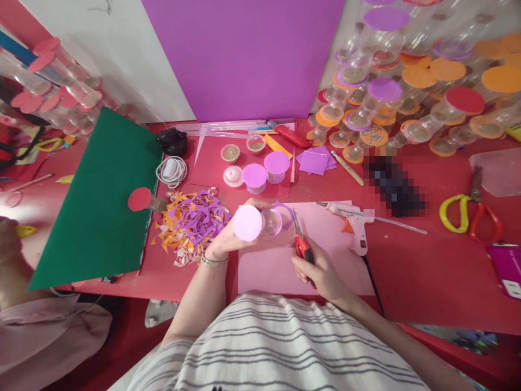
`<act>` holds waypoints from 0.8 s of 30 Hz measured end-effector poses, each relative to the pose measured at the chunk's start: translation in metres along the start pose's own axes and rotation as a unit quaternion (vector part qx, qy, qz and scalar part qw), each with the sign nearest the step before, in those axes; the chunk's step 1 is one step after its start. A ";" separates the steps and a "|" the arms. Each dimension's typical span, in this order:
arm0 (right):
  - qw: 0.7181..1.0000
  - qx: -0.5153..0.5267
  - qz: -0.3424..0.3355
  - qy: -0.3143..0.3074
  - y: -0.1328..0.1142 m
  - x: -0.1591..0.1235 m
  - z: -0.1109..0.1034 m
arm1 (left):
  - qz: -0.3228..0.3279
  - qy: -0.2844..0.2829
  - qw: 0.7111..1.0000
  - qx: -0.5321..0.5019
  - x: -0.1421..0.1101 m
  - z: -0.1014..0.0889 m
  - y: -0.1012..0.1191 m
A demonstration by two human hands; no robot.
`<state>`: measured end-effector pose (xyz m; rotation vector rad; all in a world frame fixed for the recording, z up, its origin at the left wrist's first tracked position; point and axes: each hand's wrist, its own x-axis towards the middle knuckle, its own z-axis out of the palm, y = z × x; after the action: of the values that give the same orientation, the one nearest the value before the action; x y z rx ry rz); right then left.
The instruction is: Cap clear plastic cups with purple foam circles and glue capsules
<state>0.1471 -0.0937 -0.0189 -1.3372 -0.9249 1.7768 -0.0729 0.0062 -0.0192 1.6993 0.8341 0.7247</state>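
Left hand curled around clear plastic hourglass-shaped piece, over far left corner of smooth pink paper sheet, long axis left-right, round pale-lilac disc leftward, angular purple paper at right end, red-and-black-handled metal scissors, blades toward desk's far edge, right hand closed around handles

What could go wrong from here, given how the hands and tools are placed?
The scissors in the right hand point toward the purple paper at the bottle's end; a slip might nick the paper or the left hand.

The glue gun's black cord runs close to the right forearm, so an elbow move could drag it.

If the glue gun is hot, which I can't tell, the pink sheet under it might suffer.
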 end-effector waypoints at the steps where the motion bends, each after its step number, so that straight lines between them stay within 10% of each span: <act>1: 1.000 0.004 -0.005 0.008 -0.001 0.000 -0.001 | -0.007 0.008 1.000 0.017 0.000 -0.002 0.002; 10: 0.995 -0.038 -0.068 0.065 -0.013 -0.008 -0.021 | 0.043 -0.167 0.971 0.164 0.004 0.033 0.016; 15: 0.985 -0.067 -0.102 0.118 -0.014 -0.009 -0.033 | 0.031 -0.157 0.946 0.282 0.003 0.059 0.014; 24: 0.985 -0.061 -0.098 0.128 0.001 -0.015 -0.047 | 0.014 -0.119 0.940 0.320 0.005 0.034 0.020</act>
<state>0.1958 -0.1016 -0.0221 -1.4575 -0.9949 1.3817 -0.0392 -0.0118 -0.0083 2.3245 0.9328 0.2555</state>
